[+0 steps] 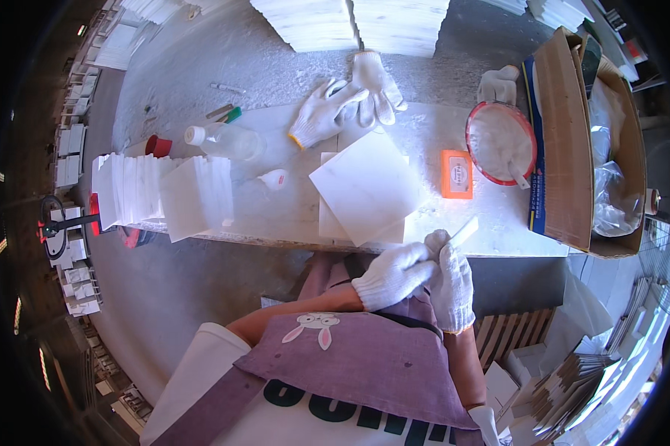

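Observation:
Both my hands wear white knitted gloves and meet just in front of the table's near edge. My right hand [452, 286] is closed on a thin, flat white strip [465, 231], which sticks out up and to the right. My left hand [394, 275] is closed too, its fingertips against the right hand's fingers; whether it also grips the strip is hidden. Beyond them lies a square white tile [368, 189], turned at an angle over another white tile [326, 221]. An orange box [456, 175] sits to the right of these tiles.
At the right stand a red-rimmed bowl [491, 178] of white material and a large cardboard box [562, 141]. White tiles [194, 195] stand on edge at left, near a clear bottle [231, 141] and red cup [158, 146]. Loose gloves [324, 111] and tall white stacks [402, 26] lie farther back.

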Action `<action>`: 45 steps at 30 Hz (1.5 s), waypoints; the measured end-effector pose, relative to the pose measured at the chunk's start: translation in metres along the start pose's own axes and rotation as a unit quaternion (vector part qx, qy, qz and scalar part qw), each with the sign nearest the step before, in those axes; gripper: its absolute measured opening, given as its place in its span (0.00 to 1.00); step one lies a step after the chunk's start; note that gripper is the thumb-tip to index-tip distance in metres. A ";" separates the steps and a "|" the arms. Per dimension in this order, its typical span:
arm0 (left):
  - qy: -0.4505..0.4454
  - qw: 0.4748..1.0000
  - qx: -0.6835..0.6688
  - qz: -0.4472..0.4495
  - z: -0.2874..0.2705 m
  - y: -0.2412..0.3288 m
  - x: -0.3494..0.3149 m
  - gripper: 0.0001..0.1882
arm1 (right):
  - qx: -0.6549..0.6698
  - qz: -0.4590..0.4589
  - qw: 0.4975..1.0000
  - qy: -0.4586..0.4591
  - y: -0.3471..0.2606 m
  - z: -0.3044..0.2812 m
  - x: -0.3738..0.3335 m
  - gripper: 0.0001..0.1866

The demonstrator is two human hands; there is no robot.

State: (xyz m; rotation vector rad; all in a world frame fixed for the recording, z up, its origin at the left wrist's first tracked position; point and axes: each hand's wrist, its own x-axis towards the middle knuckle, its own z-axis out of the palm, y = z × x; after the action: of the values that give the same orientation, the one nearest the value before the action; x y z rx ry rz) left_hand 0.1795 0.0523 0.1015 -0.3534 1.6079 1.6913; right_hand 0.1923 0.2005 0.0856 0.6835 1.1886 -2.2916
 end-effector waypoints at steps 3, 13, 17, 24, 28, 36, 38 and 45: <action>0.056 0.915 0.277 0.287 -0.012 -0.017 0.005 0.08 | 0.068 -0.049 0.996 -0.019 0.001 -0.003 0.004 0.21; 0.133 0.648 0.646 0.381 -0.087 -0.017 0.046 0.33 | -0.090 -0.024 0.989 0.114 0.042 -0.032 -0.022 0.20; -0.185 0.732 0.453 0.475 -0.048 -0.051 0.013 0.27 | -0.173 -0.071 0.965 0.184 0.063 -0.033 -0.029 0.23; 0.173 0.709 0.525 0.439 -0.092 -0.016 0.027 0.25 | -0.133 -0.058 0.973 0.179 0.060 -0.031 -0.029 0.23; 0.020 0.712 0.530 0.460 -0.086 -0.019 0.016 0.24 | -0.182 -0.098 0.955 0.214 0.053 -0.013 -0.014 0.27; 0.178 0.708 0.442 0.522 -0.109 -0.036 -0.001 0.22 | -0.277 -0.157 0.935 0.153 0.012 -0.006 0.040 0.20; 0.169 0.701 0.480 0.501 -0.119 -0.039 -0.002 0.23 | -0.317 -0.158 0.927 0.119 0.001 0.002 0.060 0.18; 0.152 0.675 0.510 0.510 -0.136 -0.063 0.009 0.24 | -0.482 -0.191 0.855 0.020 -0.010 0.005 0.085 0.18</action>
State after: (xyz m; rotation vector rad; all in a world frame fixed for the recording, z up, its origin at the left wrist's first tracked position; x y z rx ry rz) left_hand 0.1759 -0.0780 0.0271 1.0836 3.0095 1.0100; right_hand 0.1202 0.1867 0.0421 0.0999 2.3663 -1.5619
